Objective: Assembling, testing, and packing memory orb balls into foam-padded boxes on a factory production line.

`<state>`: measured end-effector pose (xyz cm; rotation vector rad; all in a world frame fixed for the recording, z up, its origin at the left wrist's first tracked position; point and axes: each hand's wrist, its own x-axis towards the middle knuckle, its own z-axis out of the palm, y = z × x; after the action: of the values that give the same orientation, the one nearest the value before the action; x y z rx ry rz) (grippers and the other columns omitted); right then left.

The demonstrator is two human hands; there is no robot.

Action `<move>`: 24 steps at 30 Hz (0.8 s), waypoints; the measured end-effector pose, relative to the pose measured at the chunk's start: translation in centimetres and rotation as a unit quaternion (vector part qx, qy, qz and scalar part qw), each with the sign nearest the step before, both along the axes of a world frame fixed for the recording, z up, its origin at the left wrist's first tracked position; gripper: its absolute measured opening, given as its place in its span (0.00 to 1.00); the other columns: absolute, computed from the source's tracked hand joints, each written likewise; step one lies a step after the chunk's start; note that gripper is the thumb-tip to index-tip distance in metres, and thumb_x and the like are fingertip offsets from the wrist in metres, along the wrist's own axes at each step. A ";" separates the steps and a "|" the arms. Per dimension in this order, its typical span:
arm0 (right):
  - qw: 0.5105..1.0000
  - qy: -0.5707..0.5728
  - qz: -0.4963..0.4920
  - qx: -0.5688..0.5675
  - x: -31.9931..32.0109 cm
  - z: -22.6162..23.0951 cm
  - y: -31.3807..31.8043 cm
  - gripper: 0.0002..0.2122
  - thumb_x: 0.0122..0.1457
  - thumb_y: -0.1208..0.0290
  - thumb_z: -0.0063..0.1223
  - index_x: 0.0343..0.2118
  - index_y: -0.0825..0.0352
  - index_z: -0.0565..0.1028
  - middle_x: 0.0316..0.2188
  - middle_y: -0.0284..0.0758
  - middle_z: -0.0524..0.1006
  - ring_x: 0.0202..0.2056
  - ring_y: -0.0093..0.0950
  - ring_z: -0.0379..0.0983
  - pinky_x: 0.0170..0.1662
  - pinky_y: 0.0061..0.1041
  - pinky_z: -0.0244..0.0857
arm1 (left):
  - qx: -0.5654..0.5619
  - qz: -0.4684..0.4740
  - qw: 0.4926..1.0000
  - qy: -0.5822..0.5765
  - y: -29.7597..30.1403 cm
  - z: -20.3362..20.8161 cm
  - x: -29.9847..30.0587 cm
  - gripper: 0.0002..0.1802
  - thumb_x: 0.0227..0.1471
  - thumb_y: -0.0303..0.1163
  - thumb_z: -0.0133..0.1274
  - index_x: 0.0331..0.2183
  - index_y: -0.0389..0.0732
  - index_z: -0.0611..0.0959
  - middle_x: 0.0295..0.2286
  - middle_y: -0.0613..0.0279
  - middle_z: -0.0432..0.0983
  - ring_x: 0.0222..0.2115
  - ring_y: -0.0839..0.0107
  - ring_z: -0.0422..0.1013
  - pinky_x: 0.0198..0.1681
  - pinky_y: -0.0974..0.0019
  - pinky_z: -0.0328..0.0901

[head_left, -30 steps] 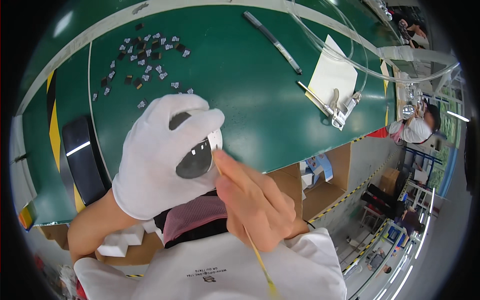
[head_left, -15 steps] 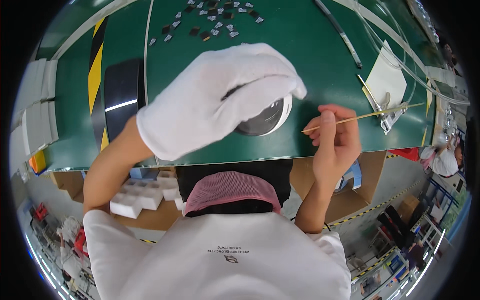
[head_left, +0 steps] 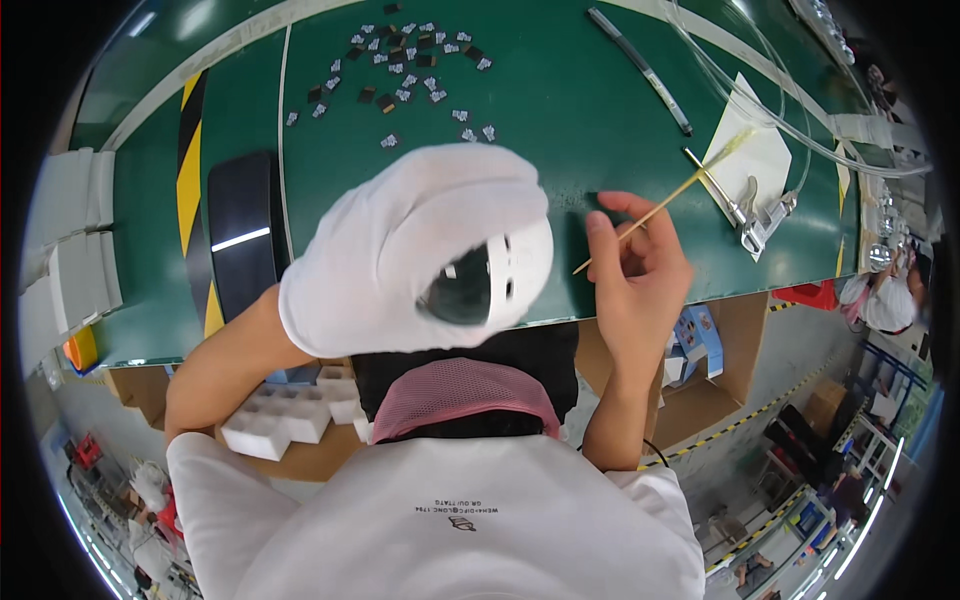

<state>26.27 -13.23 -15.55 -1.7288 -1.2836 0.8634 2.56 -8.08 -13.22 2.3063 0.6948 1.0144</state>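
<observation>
Above the smooth green surface (head_left: 545, 110), the white-gloved left hand (head_left: 410, 240) and bare right hand (head_left: 640, 275) are apart; the left's fingers clamp a rounded, glossy black-and-white device (head_left: 500, 270), the right's fingers pinch a thin, pale wooden stick (head_left: 672, 197).

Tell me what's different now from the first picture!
The right hand moved right, away from the white-rimmed black dome, with its wooden stick; the stick's yellow end swung from down to up-right. The dome turned, showing more white. The gloved left hand still holds it; the memory cards and pen stayed put.
</observation>
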 end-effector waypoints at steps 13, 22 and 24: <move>0.994 -0.096 -0.018 0.043 -1.0 -0.3 0.0 0.27 0.60 0.76 0.64 0.62 0.70 0.72 0.13 0.21 0.64 0.19 0.10 0.55 0.24 0.15 0.46 | 0.027 -0.090 0.993 -0.078 0.0 0.0 -0.2 0.47 0.28 0.32 0.81 0.51 0.36 0.74 0.42 0.40 0.77 0.38 0.40 0.77 0.40 0.48 0.74; 0.970 -0.129 0.006 0.206 4.7 1.1 -0.1 0.18 0.64 0.83 0.51 0.57 0.68 0.76 0.28 0.33 0.79 0.29 0.20 0.72 0.35 0.19 0.66 | -0.045 -0.102 0.980 -0.164 0.0 0.5 -0.9 0.51 0.27 0.35 0.81 0.56 0.41 0.75 0.51 0.34 0.74 0.47 0.44 0.77 0.46 0.50 0.75; 0.909 -0.336 0.046 0.243 9.1 1.9 0.6 0.24 0.57 0.91 0.45 0.54 0.64 0.78 0.42 0.40 0.79 0.45 0.36 0.75 0.47 0.30 0.69 | -0.068 -0.036 0.980 -0.181 -1.6 2.4 -0.7 0.56 0.21 0.33 0.85 0.54 0.43 0.72 0.54 0.32 0.69 0.48 0.47 0.77 0.45 0.54 0.75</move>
<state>35.38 -12.67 -13.70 -1.5987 -1.8428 -0.0629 1.91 -9.67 -10.77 1.9436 0.5106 1.2676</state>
